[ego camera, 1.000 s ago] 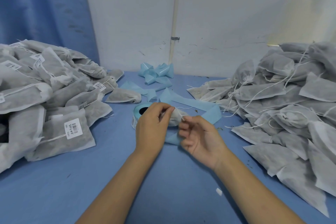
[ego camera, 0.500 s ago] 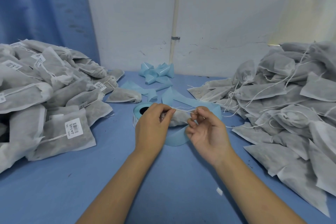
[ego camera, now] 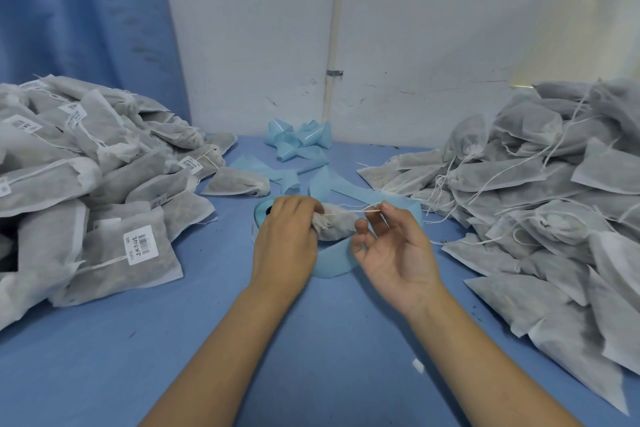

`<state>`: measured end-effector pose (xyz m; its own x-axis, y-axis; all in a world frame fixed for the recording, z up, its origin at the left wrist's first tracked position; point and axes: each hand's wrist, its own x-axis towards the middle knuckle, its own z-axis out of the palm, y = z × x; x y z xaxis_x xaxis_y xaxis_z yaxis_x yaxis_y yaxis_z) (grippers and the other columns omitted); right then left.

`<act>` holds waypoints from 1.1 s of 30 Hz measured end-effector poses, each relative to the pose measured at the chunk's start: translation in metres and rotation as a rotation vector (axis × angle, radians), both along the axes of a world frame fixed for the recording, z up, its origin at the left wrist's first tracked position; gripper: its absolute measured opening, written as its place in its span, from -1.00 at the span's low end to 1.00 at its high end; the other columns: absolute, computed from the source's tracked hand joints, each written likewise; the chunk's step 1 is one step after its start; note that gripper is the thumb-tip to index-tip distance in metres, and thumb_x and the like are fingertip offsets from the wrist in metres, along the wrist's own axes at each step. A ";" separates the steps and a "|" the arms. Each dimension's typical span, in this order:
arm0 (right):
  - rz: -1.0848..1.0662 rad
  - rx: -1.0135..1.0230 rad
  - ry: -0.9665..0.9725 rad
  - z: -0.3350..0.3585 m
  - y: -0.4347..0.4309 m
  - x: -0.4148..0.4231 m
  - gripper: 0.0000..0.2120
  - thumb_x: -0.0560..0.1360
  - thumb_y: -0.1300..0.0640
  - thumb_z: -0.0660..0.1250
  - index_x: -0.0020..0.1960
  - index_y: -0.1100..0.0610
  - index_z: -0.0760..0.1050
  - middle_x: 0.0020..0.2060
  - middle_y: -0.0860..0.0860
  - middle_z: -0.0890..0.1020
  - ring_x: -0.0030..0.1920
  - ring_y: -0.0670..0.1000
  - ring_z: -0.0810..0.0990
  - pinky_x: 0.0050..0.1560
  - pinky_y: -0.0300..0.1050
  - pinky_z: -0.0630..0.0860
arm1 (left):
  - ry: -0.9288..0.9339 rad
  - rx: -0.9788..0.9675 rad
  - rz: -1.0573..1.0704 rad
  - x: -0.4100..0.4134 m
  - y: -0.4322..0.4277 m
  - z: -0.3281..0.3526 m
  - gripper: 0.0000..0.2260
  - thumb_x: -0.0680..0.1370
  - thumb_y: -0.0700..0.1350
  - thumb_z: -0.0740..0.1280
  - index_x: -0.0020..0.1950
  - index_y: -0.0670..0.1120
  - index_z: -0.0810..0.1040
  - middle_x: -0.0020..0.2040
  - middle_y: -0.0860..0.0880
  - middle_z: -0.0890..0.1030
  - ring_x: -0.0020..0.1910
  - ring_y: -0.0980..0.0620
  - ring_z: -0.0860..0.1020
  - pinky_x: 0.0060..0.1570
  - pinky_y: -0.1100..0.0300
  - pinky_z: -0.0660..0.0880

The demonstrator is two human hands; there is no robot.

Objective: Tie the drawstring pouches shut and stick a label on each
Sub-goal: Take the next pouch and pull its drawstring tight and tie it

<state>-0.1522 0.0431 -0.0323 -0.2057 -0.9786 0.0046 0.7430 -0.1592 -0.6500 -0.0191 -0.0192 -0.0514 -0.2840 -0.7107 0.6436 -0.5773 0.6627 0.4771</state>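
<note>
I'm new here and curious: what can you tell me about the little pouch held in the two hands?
The pouch is small, of thin grey-white fabric, stuffed full. It lies sideways over the blue roll. The left hand grips its gathered neck; the right hand pinches its thin white string, stretched taut to the right. No label shows on it.

— Which one's in work?
— The grey pouch (ego camera: 334, 227), held sideways at centre, neck bunched leftward, its white drawstring (ego camera: 360, 210) stretched taut rightward.
— And the rest?
— Labelled pouches (ego camera: 114, 246) piled left; unlabelled pouches (ego camera: 540, 184), strings loose, heaped right.
</note>
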 end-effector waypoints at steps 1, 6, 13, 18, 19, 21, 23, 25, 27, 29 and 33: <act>0.004 0.000 -0.001 0.000 0.000 0.000 -0.91 0.33 0.16 0.36 -0.34 0.06 0.58 -0.34 -0.04 0.59 -0.34 -0.07 0.57 -0.35 -0.27 0.49 | 0.048 0.032 0.002 0.000 0.001 0.000 -0.82 0.46 -0.33 0.30 -0.02 -0.09 0.53 -0.06 0.05 0.53 -0.01 0.11 0.36 -0.21 0.28 0.19; 0.010 0.005 0.041 0.000 0.001 -0.001 -0.91 0.31 0.20 0.33 -0.35 0.06 0.53 -0.33 -0.02 0.59 -0.35 -0.07 0.58 -0.37 -0.28 0.49 | 0.475 0.195 -0.106 -0.004 0.003 0.009 -0.78 0.56 -0.22 0.27 -0.10 0.11 0.34 -0.12 0.08 0.48 -0.16 0.11 0.42 -0.16 0.34 0.33; -0.269 0.093 0.502 -0.007 -0.002 0.006 -0.85 0.44 0.25 0.40 -0.24 0.03 0.52 -0.29 -0.13 0.60 -0.20 -0.10 0.52 -0.09 -0.22 0.44 | 0.837 0.292 -0.085 -0.004 0.004 0.024 -0.73 0.57 -0.29 0.18 -0.04 0.12 0.35 -0.09 0.19 0.50 -0.17 0.20 0.50 -0.04 0.08 0.47; -0.305 0.082 0.488 -0.009 -0.004 0.009 -0.85 0.45 0.26 0.40 -0.24 0.06 0.56 -0.27 -0.12 0.62 -0.12 -0.11 0.56 0.04 -0.18 0.50 | 0.856 0.297 -0.105 -0.003 0.003 0.030 -0.66 0.52 -0.36 0.17 -0.05 0.12 0.43 -0.08 0.17 0.57 -0.12 0.08 0.53 0.01 -0.06 0.50; -0.307 0.083 0.477 -0.009 -0.004 0.010 -0.85 0.45 0.26 0.40 -0.24 0.06 0.56 -0.28 -0.12 0.62 -0.14 -0.10 0.55 0.01 -0.20 0.49 | 0.853 0.299 -0.120 -0.002 0.003 0.031 -0.65 0.51 -0.37 0.17 -0.05 0.11 0.45 -0.11 0.19 0.58 -0.12 0.08 0.53 0.01 -0.06 0.50; -0.319 0.093 0.484 -0.010 -0.005 0.010 -0.85 0.46 0.24 0.41 -0.24 0.05 0.55 -0.32 -0.15 0.60 -0.20 -0.11 0.53 -0.04 -0.21 0.48 | 0.844 0.330 -0.133 -0.001 0.002 0.031 -0.65 0.51 -0.39 0.16 -0.08 0.08 0.49 -0.18 0.21 0.58 -0.12 0.07 0.54 0.04 -0.11 0.51; -0.333 0.105 0.493 -0.010 -0.006 0.010 -0.85 0.46 0.23 0.40 -0.24 0.04 0.54 -0.33 -0.17 0.59 -0.22 -0.11 0.51 -0.09 -0.22 0.47 | 0.865 0.381 -0.158 0.000 0.002 0.031 -0.66 0.52 -0.37 0.16 -0.11 0.07 0.53 -0.20 0.18 0.59 -0.10 0.04 0.54 0.07 -0.14 0.52; -0.336 0.112 0.474 -0.010 -0.006 0.010 -0.85 0.47 0.22 0.40 -0.23 0.04 0.52 -0.30 -0.13 0.59 -0.22 -0.11 0.52 -0.15 -0.24 0.47 | 0.910 0.455 -0.244 0.001 0.002 0.031 -0.68 0.52 -0.35 0.15 -0.08 0.05 0.56 -0.16 0.11 0.62 -0.07 0.02 0.56 0.01 -0.03 0.54; -0.328 0.122 0.445 -0.010 -0.006 0.009 -0.88 0.48 0.21 0.39 -0.20 0.05 0.52 -0.23 -0.07 0.59 -0.19 -0.09 0.52 -0.19 -0.26 0.47 | 0.893 0.517 -0.344 0.000 0.005 0.030 -0.73 0.49 -0.29 0.20 0.04 0.04 0.52 -0.07 0.12 0.62 -0.02 0.06 0.57 -0.04 0.13 0.56; -0.314 0.128 0.424 -0.010 -0.006 0.009 -0.90 0.48 0.21 0.39 -0.18 0.06 0.52 -0.17 -0.03 0.61 -0.17 -0.07 0.55 -0.22 -0.27 0.46 | 0.764 0.499 -0.341 -0.005 0.007 0.027 -0.65 0.45 -0.21 0.30 0.20 0.06 0.40 0.15 0.04 0.53 0.15 0.04 0.52 0.13 0.08 0.52; -0.307 0.128 0.442 -0.010 -0.004 0.011 -0.89 0.49 0.21 0.38 -0.18 0.05 0.51 -0.26 -0.08 0.62 -0.22 -0.12 0.58 -0.23 -0.28 0.48 | 0.658 0.397 -0.203 -0.016 0.011 0.022 -0.40 0.40 -0.16 0.50 0.28 0.09 0.22 0.29 0.02 0.29 0.28 0.11 0.34 0.28 0.23 0.33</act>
<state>-0.1413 0.0389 -0.0427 -0.4872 -0.8724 0.0405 0.3268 -0.2251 -0.9179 -0.0349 -0.0084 -0.0291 -0.0819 -0.8972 0.4340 0.0193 0.4340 0.9007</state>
